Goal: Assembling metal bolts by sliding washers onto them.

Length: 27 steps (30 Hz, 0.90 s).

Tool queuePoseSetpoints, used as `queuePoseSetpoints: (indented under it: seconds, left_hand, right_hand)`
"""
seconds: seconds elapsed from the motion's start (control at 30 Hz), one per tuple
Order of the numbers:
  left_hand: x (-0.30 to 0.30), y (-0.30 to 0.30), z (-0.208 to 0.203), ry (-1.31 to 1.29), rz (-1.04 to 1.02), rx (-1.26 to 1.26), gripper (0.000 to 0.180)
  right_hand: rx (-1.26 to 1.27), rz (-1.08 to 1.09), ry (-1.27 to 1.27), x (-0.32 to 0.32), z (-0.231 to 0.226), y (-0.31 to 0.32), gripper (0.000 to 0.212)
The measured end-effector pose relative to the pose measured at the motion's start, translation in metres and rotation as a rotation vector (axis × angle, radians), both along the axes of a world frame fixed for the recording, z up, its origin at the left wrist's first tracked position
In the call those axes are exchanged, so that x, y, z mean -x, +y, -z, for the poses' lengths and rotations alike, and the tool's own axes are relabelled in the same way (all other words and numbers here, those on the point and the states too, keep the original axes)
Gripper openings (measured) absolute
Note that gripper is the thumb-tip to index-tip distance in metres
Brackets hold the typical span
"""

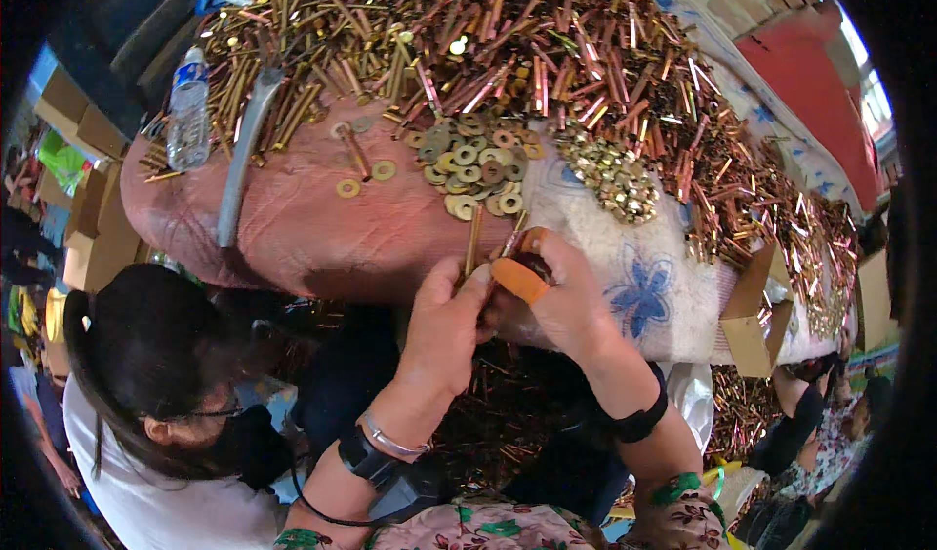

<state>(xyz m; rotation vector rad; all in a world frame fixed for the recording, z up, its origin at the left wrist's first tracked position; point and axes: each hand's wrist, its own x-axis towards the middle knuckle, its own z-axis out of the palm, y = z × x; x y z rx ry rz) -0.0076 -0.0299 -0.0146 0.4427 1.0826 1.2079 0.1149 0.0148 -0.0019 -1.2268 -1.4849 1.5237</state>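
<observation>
My left hand (pixel 441 321) is closed, with a brass-coloured bolt (pixel 473 238) standing upright between thumb and fingers. Close beside it, my right hand (pixel 571 296) pinches a second, tilted bolt (pixel 514 232). Orange finger covers (pixel 520 280) wrap the thumb and a fingertip of that hand. Both hands nearly meet at the near edge of the cloth-covered work surface, and their lower fingers are partly hidden. Just beyond them lies a heap of flat washers (pixel 467 173). To its right is a pile of small shiny nuts (pixel 617 177).
A large mound of loose bolts (pixel 566 52) covers the far side and right. On the left are a plastic bottle (pixel 189 111) and a grey metal bar (pixel 248 160). An open cardboard box (pixel 758 316) sits right. Another person (pixel 156 374) leans in at lower left.
</observation>
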Motion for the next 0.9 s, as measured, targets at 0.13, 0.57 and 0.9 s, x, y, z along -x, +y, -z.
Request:
queuePoseSetpoints:
  seconds: [0.13, 0.57, 0.9]
  left_hand:
    - [0.000, 0.000, -0.002, -0.038, 0.037, -0.023, 0.009]
    - [-0.011, 0.003, -0.002, -0.020, 0.035, -0.036, 0.009]
    - [-0.008, 0.004, 0.003, -0.035, 0.055, -0.057, 0.008]
  right_hand:
    - [-0.120, 0.076, -0.108, -0.013, -0.006, -0.001, 0.017]
    - [-0.895, 0.255, -0.865, -0.086, 0.010, 0.063, 0.018]
    - [-0.715, 0.270, -0.471, -0.067, 0.011, 0.041, 0.012]
